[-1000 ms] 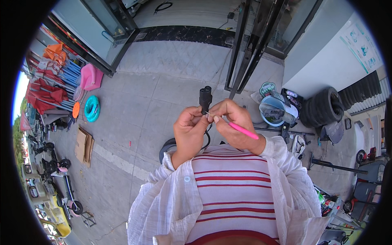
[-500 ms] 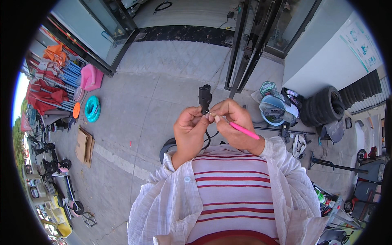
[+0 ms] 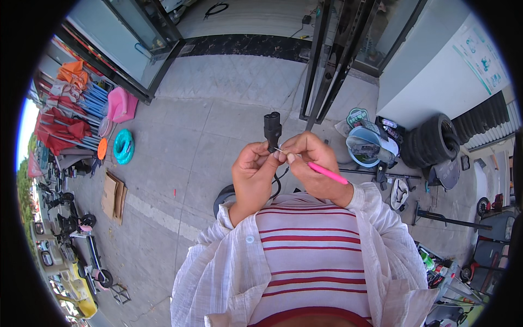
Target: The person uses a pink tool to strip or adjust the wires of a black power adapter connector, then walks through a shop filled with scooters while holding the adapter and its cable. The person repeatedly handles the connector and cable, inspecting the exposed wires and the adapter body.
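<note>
At chest height, left hand [image 3: 251, 170] pinches black plug [image 3: 272, 128] upright, steadying it; right hand [image 3: 309, 163] grips pink screwdriver [image 3: 326, 172], tip at plug's base.

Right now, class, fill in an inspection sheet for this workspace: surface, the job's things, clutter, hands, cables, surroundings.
Surface: grey paved ground, no bench.
Job's things: black moulded plastic plug connector, upright; thin pink-handled screwdriver, metal tip toward the connector's base.
Clutter: flattened brown cardboard; coiled teal hose; blue plastic basin of parts; stacked black rubber tyres.
Hands: left hand pinches the connector's lead; right hand grips the screwdriver.
Cables: black lead loops down from the connector.
Surroundings: glass doors, parked scooters, folded red parasols.
</note>
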Motion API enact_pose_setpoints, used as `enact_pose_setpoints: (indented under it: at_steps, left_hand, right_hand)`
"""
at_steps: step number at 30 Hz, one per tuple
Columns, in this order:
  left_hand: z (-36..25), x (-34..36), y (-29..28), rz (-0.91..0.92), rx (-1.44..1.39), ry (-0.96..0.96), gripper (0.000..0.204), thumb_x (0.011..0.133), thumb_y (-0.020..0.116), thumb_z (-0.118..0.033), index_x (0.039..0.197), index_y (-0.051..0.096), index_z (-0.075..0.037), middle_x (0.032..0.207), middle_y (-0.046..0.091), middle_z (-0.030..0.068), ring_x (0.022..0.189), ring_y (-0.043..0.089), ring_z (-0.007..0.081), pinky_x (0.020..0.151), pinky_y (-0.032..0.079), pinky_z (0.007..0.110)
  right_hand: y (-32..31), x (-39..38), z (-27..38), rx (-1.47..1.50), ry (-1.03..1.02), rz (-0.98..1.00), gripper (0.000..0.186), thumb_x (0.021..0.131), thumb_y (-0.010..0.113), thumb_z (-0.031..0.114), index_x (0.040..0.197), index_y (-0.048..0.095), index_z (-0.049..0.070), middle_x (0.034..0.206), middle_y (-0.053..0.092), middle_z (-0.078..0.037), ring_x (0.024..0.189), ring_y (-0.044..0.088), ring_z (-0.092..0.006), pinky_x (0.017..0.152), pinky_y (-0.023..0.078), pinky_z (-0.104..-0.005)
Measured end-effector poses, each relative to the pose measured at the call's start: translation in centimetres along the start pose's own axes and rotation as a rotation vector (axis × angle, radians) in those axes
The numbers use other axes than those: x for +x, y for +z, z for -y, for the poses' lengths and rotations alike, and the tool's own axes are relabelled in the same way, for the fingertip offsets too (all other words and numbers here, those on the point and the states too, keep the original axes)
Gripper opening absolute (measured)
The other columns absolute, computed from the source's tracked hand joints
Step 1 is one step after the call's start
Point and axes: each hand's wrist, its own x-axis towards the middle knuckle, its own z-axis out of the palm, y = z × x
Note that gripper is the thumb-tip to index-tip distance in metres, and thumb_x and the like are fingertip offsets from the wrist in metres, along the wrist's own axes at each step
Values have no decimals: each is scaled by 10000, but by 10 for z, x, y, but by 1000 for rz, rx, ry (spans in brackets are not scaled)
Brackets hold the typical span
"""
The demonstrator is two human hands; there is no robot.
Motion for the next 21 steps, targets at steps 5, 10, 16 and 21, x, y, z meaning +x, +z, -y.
enact_pose_setpoints:
  at_steps: [5, 10, 16, 21]
  left_hand:
    - [3, -4, -4, 5, 19, 3, 181, 901, 549, 94, 1072, 559, 35, 955, 658, 94, 867, 642, 131, 814, 529, 275]
    - [0, -2, -4, 16, 30, 12, 196, 899, 571, 72, 1087, 544, 20, 983, 643, 98, 869, 639, 148, 790, 540, 294]
    - [-3, -2, -4, 15, -23, -6, 177, 901, 564, 83, 1074, 555, 48, 970, 665, 113, 888, 647, 147, 825, 541, 298]
    - [-3, -4, -7, 29, -7, -5, 176, 900, 566, 82, 1073, 555, 50, 970, 664, 115, 893, 647, 148, 828, 543, 306]
  right_hand:
    - [-6, 4, 4, -113, -4, 97, 65, 848, 496, -63, 869, 474, -5, 874, 608, -110, 825, 610, -160, 776, 509, -314]
    - [-3, 2, 6, 15, 35, 66, 47, 862, 485, -52, 877, 477, -8, 886, 604, -108, 842, 602, -153, 788, 505, -314]
    - [0, 2, 7, 54, 44, 37, 41, 875, 486, -47, 881, 474, -8, 894, 601, -107, 854, 590, -144, 793, 503, -314]
    - [-5, 6, 8, 51, 92, 113, 39, 882, 493, -30, 875, 468, -1, 894, 599, -104, 838, 577, -137, 790, 497, -307]
